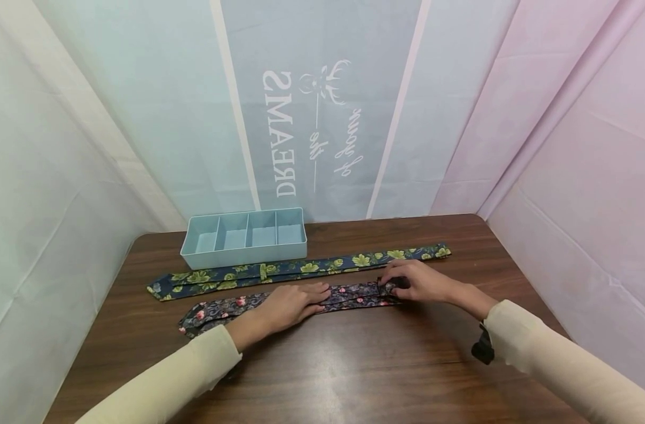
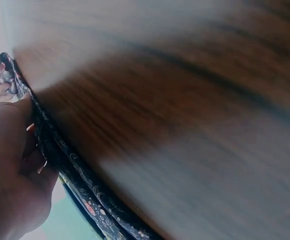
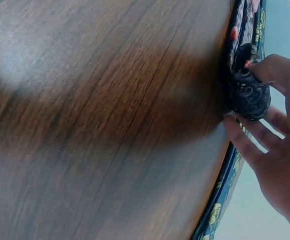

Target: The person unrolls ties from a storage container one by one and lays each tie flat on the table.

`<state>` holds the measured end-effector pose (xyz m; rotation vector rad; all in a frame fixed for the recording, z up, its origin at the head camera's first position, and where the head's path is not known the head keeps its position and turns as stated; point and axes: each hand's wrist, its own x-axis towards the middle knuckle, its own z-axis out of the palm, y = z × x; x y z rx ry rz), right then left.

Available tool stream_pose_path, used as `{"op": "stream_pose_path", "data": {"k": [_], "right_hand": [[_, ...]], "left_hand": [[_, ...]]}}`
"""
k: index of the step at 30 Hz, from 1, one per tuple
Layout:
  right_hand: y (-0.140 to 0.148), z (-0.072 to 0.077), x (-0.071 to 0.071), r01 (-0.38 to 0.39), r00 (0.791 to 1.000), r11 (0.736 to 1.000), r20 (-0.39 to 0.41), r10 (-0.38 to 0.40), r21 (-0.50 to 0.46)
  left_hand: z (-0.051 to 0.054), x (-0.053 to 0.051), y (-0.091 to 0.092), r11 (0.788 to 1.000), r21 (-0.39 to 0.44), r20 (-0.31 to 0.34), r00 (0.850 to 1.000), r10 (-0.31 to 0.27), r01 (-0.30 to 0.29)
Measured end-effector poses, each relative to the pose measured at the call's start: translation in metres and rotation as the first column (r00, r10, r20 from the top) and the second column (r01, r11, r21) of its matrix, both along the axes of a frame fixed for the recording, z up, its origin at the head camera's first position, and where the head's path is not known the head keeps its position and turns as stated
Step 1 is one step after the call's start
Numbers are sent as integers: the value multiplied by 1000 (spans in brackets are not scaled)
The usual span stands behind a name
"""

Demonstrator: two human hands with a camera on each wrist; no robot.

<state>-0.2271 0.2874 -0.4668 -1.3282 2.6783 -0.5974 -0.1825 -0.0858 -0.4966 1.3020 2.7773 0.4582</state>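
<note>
A dark necktie with pink flowers [image 1: 242, 301] lies lengthwise on the brown table. My left hand [image 1: 289, 306] rests on its middle, fingers stretched toward the right; in the left wrist view that hand [image 2: 15, 165] lies along the tie [image 2: 92, 202]. Over at the tie's right end, my right hand [image 1: 419, 281] pinches a part folded back on itself. The right wrist view shows the folded loop [image 3: 250, 95] between thumb and fingers of the right hand [image 3: 284, 135]. Behind it a navy necktie with yellow-green flowers [image 1: 306, 268] lies stretched out flat.
A light blue tray [image 1: 248, 256] with several compartments stands at the back left, just behind the navy tie. The wooden table [image 1: 354, 371] has rounded back corners, and printed fabric [image 1: 322, 35] hangs behind it. Pale cloth walls stand on both sides.
</note>
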Motion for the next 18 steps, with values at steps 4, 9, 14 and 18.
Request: {"op": "stream_pose_path", "data": {"k": [4,9,14,18], "right_hand": [[2,0,1,4,1000,1000,-17,-5,-30],[-2,-1,5,39,998,999,-57,-40,-29],[-5,-3,8,84,993,996,-85,-85,-20],[-5,-5,8,76,990,997,-119,-80,-34]], "left_hand": [[0,0,-2,1000,-10,-16,1000,-2,2],[1,1,-3,1000,-20,-26,1000,-1,1],[2,2,-3,1000,-24,-23,1000,8,-9],[4,2,-2,1000,-27,-20,1000,10,-11]]}}
